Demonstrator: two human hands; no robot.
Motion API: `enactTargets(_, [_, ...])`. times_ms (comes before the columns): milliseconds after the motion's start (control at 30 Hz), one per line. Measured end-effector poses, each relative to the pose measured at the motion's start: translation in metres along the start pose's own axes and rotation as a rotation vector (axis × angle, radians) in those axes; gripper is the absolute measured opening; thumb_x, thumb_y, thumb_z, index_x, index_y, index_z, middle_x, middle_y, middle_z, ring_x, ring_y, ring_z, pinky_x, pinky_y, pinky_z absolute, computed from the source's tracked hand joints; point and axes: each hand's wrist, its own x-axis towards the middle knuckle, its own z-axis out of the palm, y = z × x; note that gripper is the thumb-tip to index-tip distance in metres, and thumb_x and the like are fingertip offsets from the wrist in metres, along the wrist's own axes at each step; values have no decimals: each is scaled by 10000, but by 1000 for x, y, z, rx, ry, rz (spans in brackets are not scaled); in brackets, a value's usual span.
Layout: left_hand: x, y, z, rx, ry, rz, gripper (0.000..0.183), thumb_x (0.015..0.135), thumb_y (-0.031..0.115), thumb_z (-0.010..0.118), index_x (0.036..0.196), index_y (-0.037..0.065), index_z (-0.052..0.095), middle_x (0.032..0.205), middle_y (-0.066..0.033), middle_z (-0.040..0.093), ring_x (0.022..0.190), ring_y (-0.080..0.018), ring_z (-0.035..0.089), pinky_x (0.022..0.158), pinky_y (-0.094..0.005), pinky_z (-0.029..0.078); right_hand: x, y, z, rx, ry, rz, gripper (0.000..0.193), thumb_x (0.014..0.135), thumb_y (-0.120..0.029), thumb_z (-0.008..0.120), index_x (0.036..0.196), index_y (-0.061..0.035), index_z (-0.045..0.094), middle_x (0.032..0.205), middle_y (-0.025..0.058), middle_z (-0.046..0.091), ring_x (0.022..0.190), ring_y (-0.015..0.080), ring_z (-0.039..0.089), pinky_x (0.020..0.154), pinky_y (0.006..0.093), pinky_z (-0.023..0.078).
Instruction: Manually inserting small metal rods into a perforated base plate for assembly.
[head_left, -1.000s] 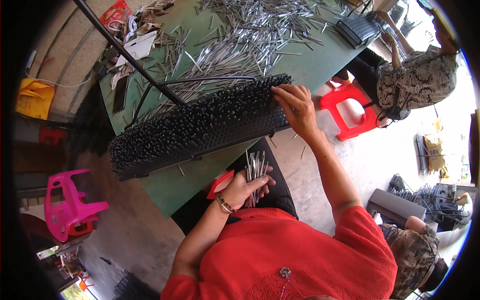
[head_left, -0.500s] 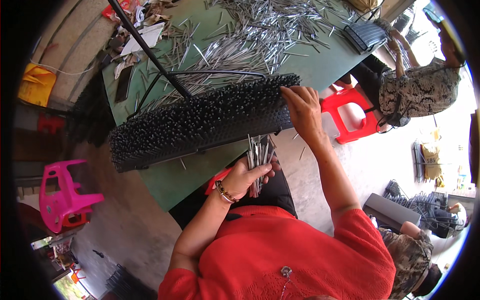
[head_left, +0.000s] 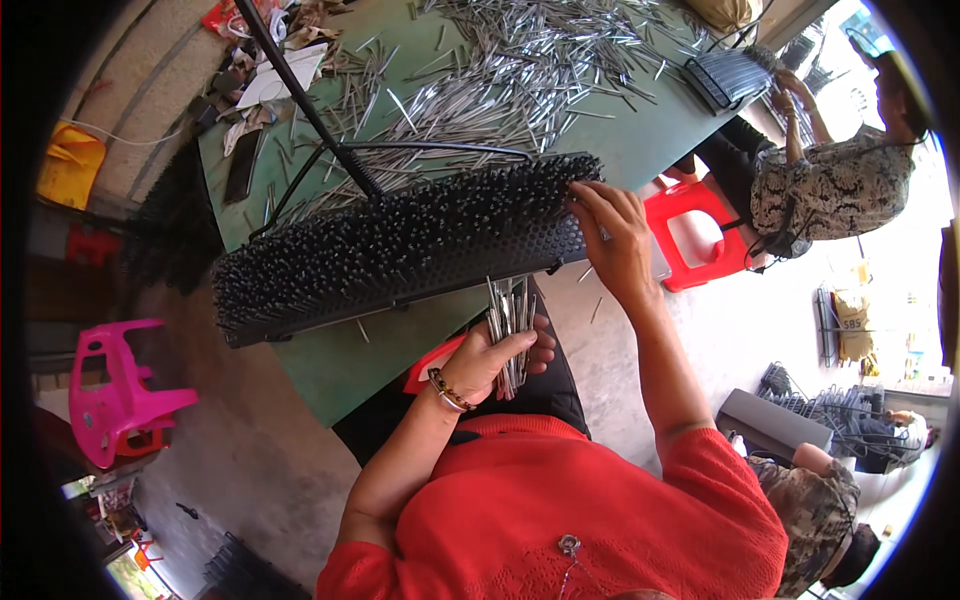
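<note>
Left hand (head_left: 495, 355), frame centre, fingers closed around pin bundle (head_left: 510, 325). Right hand (head_left: 615, 240), right of centre, fingertips pressed together on right end of black spiked brush (head_left: 400, 245). Brush lies across green tabletop (head_left: 340, 365); loose pins (head_left: 520, 80) at top.

Bare concrete floor (head_left: 250, 470), pink stool (head_left: 115, 395), daylight.

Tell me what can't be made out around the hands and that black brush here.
- Right hand: fingertips buried among the brush bristles, head view; whether a pin is pinched there is hidden.
- Left hand: its grip covers the lower ends of the pin bundle; the count is too fine to tell.
- Brush underside: turned away, against the table.
</note>
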Motion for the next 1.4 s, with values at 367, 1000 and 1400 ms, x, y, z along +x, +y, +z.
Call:
enactTargets(367, [-2, 3, 3, 85, -30, 83, 295, 909, 111, 557, 1179, -3, 518, 950, -114, 652, 828, -163, 635, 700, -274, 521, -14, -39, -6, 748, -636, 649, 248, 850, -229, 670, 874, 18, 679, 656, 15, 600, 636, 51, 507, 553, 246, 414])
enactTargets(1000, [9, -7, -20, 17, 122, 79, 274, 914, 142, 546, 1151, 5, 537, 927, -115, 653, 695, -93, 563, 604, -227, 472, 29, -18, 17, 348, 25, 224, 121, 801, -56, 671, 907, 2, 669, 815, 128, 665, 692, 220, 636, 642, 284, 491])
enactTargets(1400, [-7, -11, -28, 67, 83, 95, 182, 902, 79, 518, 1051, -7, 575, 987, -108, 638, 783, -112, 579, 647, -250, 483, 22, -17, 27, 349, 99, 252, 109, 789, -55, 676, 886, -5, 672, 780, 131, 664, 690, 255, 636, 631, 322, 488])
